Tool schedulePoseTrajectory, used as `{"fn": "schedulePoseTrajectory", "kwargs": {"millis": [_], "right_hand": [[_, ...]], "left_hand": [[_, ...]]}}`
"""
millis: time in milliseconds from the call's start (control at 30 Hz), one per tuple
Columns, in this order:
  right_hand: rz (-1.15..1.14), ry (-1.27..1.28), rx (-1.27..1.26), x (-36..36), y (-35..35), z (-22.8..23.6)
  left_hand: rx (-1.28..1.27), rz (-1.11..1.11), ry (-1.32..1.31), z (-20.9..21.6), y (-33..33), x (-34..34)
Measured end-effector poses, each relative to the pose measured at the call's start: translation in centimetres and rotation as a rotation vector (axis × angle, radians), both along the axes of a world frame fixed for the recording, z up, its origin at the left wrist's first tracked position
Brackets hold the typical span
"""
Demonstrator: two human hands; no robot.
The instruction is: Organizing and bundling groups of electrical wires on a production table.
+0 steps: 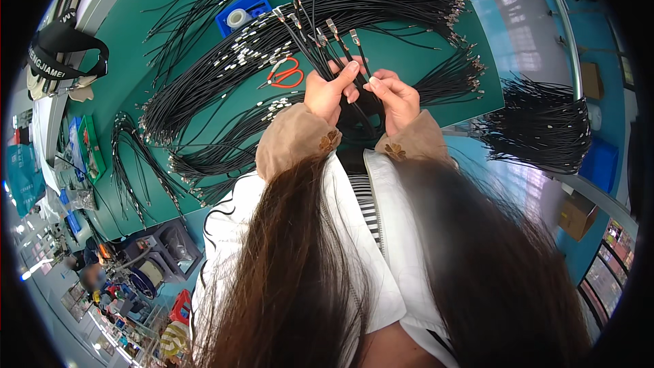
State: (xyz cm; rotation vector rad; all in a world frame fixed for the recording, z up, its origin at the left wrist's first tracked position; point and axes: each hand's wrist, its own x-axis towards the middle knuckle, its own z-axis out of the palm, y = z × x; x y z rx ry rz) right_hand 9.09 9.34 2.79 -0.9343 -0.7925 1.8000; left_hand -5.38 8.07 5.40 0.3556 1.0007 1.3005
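My left hand (330, 93) is closed round a loose bunch of black cables (315, 51), whose metal terminal ends fan out away from me. Close beside it, my right hand (395, 99) pinches a single black cable (364, 61) with a terminal at its tip, just to the right of the bunch. The lower lengths of the cables hang down between my hands. Orange-handled scissors (285, 73) lie on the green table left of my left hand.
Large bundles of black cables (197, 82) spread over the green table (136, 184). A blue tray (255, 1) holds a white roll (238, 19) at the back. More cables (538, 126) hang past the table's right edge. Cardboard boxes (576, 215) stand at the right.
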Motion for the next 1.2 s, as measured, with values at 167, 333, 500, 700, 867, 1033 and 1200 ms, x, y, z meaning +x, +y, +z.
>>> {"fn": "schedulePoseTrajectory", "kwargs": {"millis": [167,333,500,700,867,1033,1200], "right_hand": [[-0.012,-0.023,-0.026,0.0,0.1,0.0],[-0.017,-0.03,-0.05,-0.2,0.2,0.2],[-0.039,0.022,-0.188,0.0,0.4,0.5],[0.229,-0.108,-0.063,0.3,0.4,0.7],[0.153,-0.185,-0.111,0.6,0.9,0.7],[-0.021,-0.239,-0.158,0.4,1.3,0.3],[-0.069,-0.324,0.078,-0.3,0.8,-0.4]], "left_hand": [[-0.017,-0.006,0.008,0.0,0.1,0.0],[-0.018,-0.006,0.006,0.0,0.2,0.0],[-0.008,-0.012,0.015,-0.1,0.2,-0.1],[0.013,0.018,0.044,-0.4,0.5,-0.3],[0.042,0.08,0.029,-0.8,0.3,-0.4],[0.062,-0.069,0.062,-1.1,-0.3,-0.3],[0.186,-0.099,0.198,-0.7,-0.7,1.0]]}}
